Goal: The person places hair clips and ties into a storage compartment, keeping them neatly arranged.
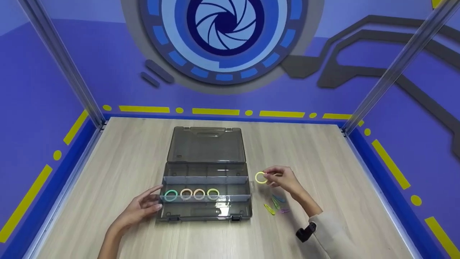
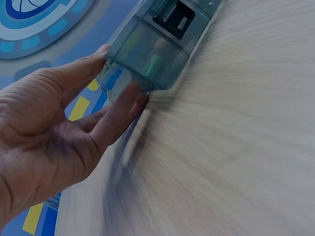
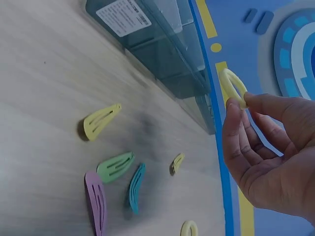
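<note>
Nearest my head camera, a pale sleeve (image 1: 332,232) carries a black device (image 1: 306,232), just behind the right hand (image 1: 284,178). Short of that hand, on the tabletop (image 1: 201,241), I see a yellow clip (image 1: 269,209), a green clip (image 1: 275,204) and a purple clip (image 1: 284,211), their long axes slanting differently. To the left, the left hand (image 1: 134,212) spreads its fingers, tips touching the near end of a smoky box (image 1: 250,205). Thumb and fingertips of the right hand pinch a yellow ring (image 3: 228,89); it juts from them toward the box, its round opening facing my head view. My right wrist feed gets it as a narrow oval, long axis running obliquely up from the fingertips. Between the hands the box lies lengthwise, four rings (image 1: 193,195) lined up in its middle compartment. Its lid (image 1: 206,147) lies back beyond both hands, before a blue-purple wall (image 1: 107,64).
</note>
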Demonstrator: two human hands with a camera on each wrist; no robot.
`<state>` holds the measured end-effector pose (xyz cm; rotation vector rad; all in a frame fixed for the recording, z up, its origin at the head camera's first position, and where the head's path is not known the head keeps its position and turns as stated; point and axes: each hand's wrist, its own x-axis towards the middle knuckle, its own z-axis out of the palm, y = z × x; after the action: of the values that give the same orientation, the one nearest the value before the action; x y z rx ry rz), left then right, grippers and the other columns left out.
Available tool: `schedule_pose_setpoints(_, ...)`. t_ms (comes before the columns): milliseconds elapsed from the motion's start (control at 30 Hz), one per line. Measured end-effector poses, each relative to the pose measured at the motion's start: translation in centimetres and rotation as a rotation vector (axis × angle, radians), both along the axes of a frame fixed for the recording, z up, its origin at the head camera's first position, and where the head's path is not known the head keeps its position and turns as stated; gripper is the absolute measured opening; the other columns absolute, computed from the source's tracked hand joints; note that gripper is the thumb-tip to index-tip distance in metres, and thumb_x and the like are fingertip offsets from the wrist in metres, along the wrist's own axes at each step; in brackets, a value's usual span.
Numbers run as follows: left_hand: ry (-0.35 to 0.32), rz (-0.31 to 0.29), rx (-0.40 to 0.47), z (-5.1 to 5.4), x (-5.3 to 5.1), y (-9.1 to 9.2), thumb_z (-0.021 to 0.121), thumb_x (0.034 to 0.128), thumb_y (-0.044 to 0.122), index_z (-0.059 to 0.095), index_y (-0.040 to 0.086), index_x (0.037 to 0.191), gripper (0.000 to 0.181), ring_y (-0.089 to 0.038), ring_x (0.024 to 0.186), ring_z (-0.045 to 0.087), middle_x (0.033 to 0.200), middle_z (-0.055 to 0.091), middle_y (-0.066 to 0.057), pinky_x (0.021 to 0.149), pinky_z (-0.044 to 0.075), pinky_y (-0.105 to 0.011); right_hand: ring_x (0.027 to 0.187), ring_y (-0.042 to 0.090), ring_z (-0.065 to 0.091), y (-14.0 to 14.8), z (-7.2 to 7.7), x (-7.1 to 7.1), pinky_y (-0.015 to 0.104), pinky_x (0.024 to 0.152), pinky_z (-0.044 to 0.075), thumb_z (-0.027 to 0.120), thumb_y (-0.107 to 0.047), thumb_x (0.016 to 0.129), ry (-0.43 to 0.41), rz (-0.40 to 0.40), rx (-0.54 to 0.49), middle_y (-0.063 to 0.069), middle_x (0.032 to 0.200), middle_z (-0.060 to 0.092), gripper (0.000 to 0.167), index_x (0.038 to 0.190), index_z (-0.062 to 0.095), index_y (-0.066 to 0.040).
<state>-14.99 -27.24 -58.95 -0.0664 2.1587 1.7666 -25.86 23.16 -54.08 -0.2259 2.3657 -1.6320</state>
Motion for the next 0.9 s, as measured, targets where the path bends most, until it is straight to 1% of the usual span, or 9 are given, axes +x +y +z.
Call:
schedule_pose_setpoints(100, -0.003, 0.005, -0.005, 0.0, -0.2, 0.1, 0.072, 0.0966, 0.021, 0.034, 0.011, 0.160, 0.074, -0.038, 0.133, 0.053, 0.149, 0.044, -0.028, 0.105, 0.052, -0.044, 0.078, 0.015, 0.073, -0.7, -0.1, -0.2, 0.033, 0.071, 0.063, 0.072, -0.013, 0.096, -0.003, 0.029, -0.010, 0.002, 0.091, 0.073, 0.030, 0.115, 0.069, 0.010)
schedule_pose_setpoints(167, -0.006, 0.003, -0.003, 0.0, -0.3, 0.1, 0.072, 0.0964, 0.022, 0.034, 0.011, 0.160, 0.075, -0.036, 0.133, 0.054, 0.149, 0.045, -0.028, 0.105, 0.053, -0.043, 0.078, 0.015, 0.073, -1.1, -0.1, -0.2, 0.035, 0.072, 0.063, 0.071, -0.012, 0.096, -0.007, 0.051, -0.023, 0.004, 0.092, 0.073, 0.031, 0.116, 0.067, 0.012)
schedule_pose_setpoints(300, -0.008, -0.012, 0.011, 0.0, -0.4, 0.0, 0.072, 0.0969, 0.021, 0.032, 0.011, 0.160, 0.075, -0.034, 0.132, 0.055, 0.148, 0.044, -0.028, 0.104, 0.053, -0.040, 0.079, 0.016, 0.072, -1.9, -0.3, -0.2, 0.036, 0.072, 0.063, 0.070, -0.009, 0.096, 0.004, 0.076, -0.030, 0.017, 0.097, 0.073, 0.029, 0.115, 0.068, 0.011)
schedule_pose_setpoints(333, -0.010, -0.015, 0.015, 0.0, -0.4, -0.1, 0.072, 0.0970, 0.021, 0.032, 0.011, 0.160, 0.076, -0.033, 0.131, 0.055, 0.148, 0.044, -0.028, 0.104, 0.053, -0.040, 0.079, 0.016, 0.072, -2.1, -0.4, -0.2, 0.036, 0.072, 0.063, 0.071, -0.009, 0.096, 0.010, 0.081, -0.026, 0.021, 0.099, 0.073, 0.028, 0.115, 0.068, 0.011)
schedule_pose_setpoints(400, -0.016, -0.016, 0.021, 0.0, -0.4, -0.3, 0.071, 0.0970, 0.021, 0.031, 0.010, 0.161, 0.076, -0.033, 0.131, 0.056, 0.148, 0.044, -0.029, 0.104, 0.054, -0.039, 0.079, 0.015, 0.072, -2.4, -0.6, -0.3, 0.032, 0.070, 0.062, 0.071, -0.010, 0.095, 0.023, 0.086, -0.016, 0.024, 0.100, 0.073, 0.026, 0.114, 0.069, 0.009)
schedule_pose_setpoints(500, -0.023, -0.014, 0.022, -0.1, 0.0, -0.5, 0.071, 0.0971, 0.021, 0.030, 0.010, 0.161, 0.076, -0.032, 0.131, 0.056, 0.148, 0.043, -0.029, 0.103, 0.054, -0.039, 0.078, 0.013, 0.069, -3.0, -0.8, -0.2, 0.027, 0.066, 0.058, 0.071, -0.010, 0.095, 0.025, 0.095, -0.010, 0.023, 0.098, 0.074, 0.026, 0.113, 0.070, 0.009)
schedule_pose_setpoints(633, -0.024, -0.020, 0.035, -0.1, 0.0, -0.7, 0.070, 0.0977, 0.020, 0.030, 0.011, 0.161, 0.076, -0.031, 0.131, 0.056, 0.149, 0.042, -0.029, 0.102, 0.054, -0.038, 0.075, 0.012, 0.065, -3.8, -1.0, -0.3, 0.024, 0.063, 0.055, 0.070, -0.007, 0.095, 0.027, 0.101, -0.017, 0.023, 0.093, 0.073, 0.025, 0.111, 0.069, 0.011)
schedule_pose_setpoints(800, -0.020, -0.035, 0.054, -0.1, -0.3, -0.5, 0.070, 0.0980, 0.020, 0.029, 0.011, 0.161, 0.076, -0.027, 0.128, 0.057, 0.148, 0.042, -0.029, 0.101, 0.054, -0.036, 0.075, 0.011, 0.067, -4.4, -1.4, -0.3, 0.025, 0.067, 0.058, 0.069, -0.004, 0.094, 0.013, 0.122, -0.041, 0.026, 0.095, 0.073, 0.027, 0.112, 0.067, 0.016)
schedule_pose_setpoints(900, -0.016, -0.045, 0.065, 0.0, -0.3, -0.5, 0.070, 0.0980, 0.021, 0.028, 0.011, 0.161, 0.077, -0.024, 0.125, 0.057, 0.148, 0.042, -0.029, 0.100, 0.054, -0.034, 0.074, 0.009, 0.066, -4.7, -1.6, -0.2, 0.025, 0.069, 0.059, 0.070, -0.002, 0.093, 0.004, 0.132, -0.054, 0.023, 0.095, 0.074, 0.026, 0.112, 0.067, 0.016)
